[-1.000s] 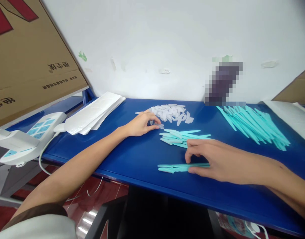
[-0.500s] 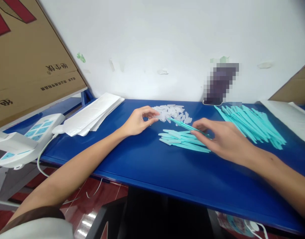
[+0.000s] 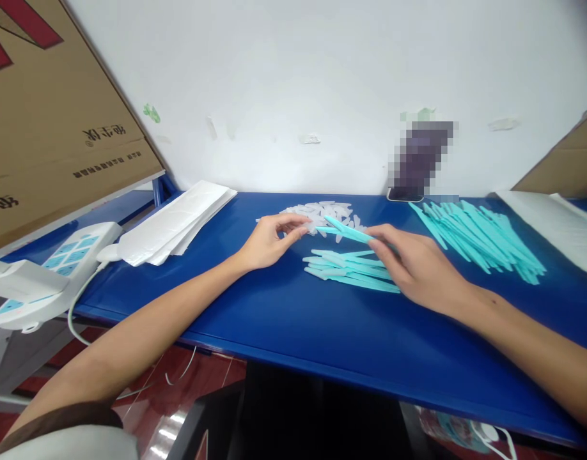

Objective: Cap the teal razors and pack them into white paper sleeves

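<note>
A blue desk (image 3: 274, 326) stands against a white wall (image 3: 259, 76). In the head view, the right hand (image 3: 413, 262) pinches two thin teal sticks (image 3: 352, 234) between thumb and fingers. It grips them near one end, perhaps so the far ends can poke out free. The sticks are up above the desk, and their tips point at the left hand (image 3: 269, 241).

The left hand has its thumb and finger close together, by the heap of clear pieces (image 3: 325, 209). It may hold one small clear piece (they look so alike there that I cannot tell for sure).

In front of the hands lies a small pile of teal sticks (image 3: 344, 273). A bigger pile of teal sticks (image 3: 485, 243) is off to the right. The piles sit apart, maybe so they do not get mixed up. White packets (image 3: 178, 220) lie on the left, beside a power strip (image 3: 61, 268). A dark, blurred thing (image 3: 421, 160) leans on the wall, which seems to prop it up.
</note>
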The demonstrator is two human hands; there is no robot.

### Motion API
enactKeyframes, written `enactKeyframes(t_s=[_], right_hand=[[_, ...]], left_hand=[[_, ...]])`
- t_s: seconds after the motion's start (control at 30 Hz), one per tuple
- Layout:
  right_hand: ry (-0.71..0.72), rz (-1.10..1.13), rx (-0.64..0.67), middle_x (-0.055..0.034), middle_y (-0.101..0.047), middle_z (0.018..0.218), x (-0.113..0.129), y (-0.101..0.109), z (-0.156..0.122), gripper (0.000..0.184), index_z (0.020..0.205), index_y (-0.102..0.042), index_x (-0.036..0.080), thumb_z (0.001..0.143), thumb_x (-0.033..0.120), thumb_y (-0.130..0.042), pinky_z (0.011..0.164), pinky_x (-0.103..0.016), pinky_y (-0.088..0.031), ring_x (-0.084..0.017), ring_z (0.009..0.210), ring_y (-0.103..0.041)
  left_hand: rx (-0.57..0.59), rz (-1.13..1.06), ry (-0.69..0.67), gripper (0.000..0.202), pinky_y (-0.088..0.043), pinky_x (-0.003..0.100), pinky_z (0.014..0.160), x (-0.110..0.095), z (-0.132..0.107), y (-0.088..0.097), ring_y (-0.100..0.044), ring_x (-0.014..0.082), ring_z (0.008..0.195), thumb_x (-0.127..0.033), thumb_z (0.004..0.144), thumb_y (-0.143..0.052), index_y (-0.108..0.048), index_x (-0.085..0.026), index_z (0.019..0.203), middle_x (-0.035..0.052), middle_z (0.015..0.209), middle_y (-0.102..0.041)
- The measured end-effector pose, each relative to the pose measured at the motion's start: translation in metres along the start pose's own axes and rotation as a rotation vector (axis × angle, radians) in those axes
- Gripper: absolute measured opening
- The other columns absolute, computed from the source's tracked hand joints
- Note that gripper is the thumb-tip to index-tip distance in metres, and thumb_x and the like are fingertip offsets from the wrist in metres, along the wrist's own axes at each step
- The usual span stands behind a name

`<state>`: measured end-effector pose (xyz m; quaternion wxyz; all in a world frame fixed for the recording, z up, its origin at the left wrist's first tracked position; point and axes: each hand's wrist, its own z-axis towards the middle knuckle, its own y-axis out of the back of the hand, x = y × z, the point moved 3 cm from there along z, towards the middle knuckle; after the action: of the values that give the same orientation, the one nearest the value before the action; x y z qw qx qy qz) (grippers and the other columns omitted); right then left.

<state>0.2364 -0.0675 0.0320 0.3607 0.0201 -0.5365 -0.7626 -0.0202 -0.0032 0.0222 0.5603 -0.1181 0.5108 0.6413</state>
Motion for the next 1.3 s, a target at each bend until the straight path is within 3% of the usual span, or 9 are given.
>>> enactKeyframes(t_s=[0.3,0.53,0.77,0.93,1.17,1.3], right_hand=[[-0.046,0.032,0.018,-0.0019,-0.062,0.073,0.001,0.000,0.003,0.030,0.100,-0.059,0.022,0.106,0.041,-0.036,0.058,-0.030,-0.036,-0.018,0.060,-0.055],[-0.175,0.072,0.057,0.0047,-0.043,0.057,-0.007,-0.003,0.001,0.027,0.102,-0.049,0.025,0.106,0.044,-0.030,0.049,-0.030,-0.029,-0.016,0.046,-0.039],[-0.094,0.012,-0.030,-0.0013,-0.051,0.070,-0.003,0.000,0.004,0.031,0.081,-0.044,0.024,0.105,0.039,-0.031,0.057,-0.031,-0.035,-0.017,0.059,-0.048],[-0.155,0.028,-0.012,0.0028,-0.048,0.061,-0.001,0.004,0.002,0.030,0.092,-0.050,0.023,0.106,0.041,-0.030,0.054,-0.031,-0.032,-0.016,0.051,-0.043],[-0.122,-0.033,0.011,0.0003,-0.056,0.065,0.002,0.002,0.002,0.039,0.102,-0.058,0.022,0.106,0.046,-0.028,0.055,-0.031,-0.033,-0.017,0.055,-0.050],[-0.106,-0.093,0.077,0.0041,-0.053,0.057,-0.001,-0.002,0.000,0.039,0.128,-0.052,0.025,0.107,0.045,-0.026,0.050,-0.030,-0.029,-0.018,0.048,-0.048]], left_hand=[[-0.040,0.034,-0.012,0.035,-0.057,0.031,0.080,0.000,0.000,0.002,-0.071,0.0199,0.090,-0.043,0.092,-0.067,-0.075,-0.014,0.110,0.0106,0.107,-0.077],[-0.060,0.060,-0.047,0.034,-0.057,0.029,0.078,0.002,0.001,0.003,-0.071,0.0187,0.087,-0.042,0.093,-0.066,-0.075,-0.014,0.109,0.0109,0.107,-0.077],[-0.056,0.033,-0.069,0.033,-0.058,0.028,0.076,-0.002,0.000,0.003,-0.072,0.0168,0.081,-0.041,0.094,-0.064,-0.074,-0.014,0.111,0.0105,0.106,-0.078],[-0.053,0.052,-0.083,0.033,-0.057,0.028,0.076,-0.001,0.000,0.003,-0.072,0.0170,0.082,-0.040,0.095,-0.064,-0.074,-0.014,0.111,0.0109,0.108,-0.077],[-0.078,0.078,-0.107,0.029,-0.057,0.028,0.079,-0.001,0.000,0.004,-0.070,0.0174,0.089,-0.037,0.095,-0.064,-0.076,-0.015,0.110,0.0109,0.107,-0.076],[-0.077,0.031,-0.087,0.029,-0.058,0.029,0.079,-0.002,0.000,0.003,-0.070,0.0166,0.085,-0.035,0.091,-0.069,-0.075,-0.015,0.112,0.0112,0.108,-0.076]])
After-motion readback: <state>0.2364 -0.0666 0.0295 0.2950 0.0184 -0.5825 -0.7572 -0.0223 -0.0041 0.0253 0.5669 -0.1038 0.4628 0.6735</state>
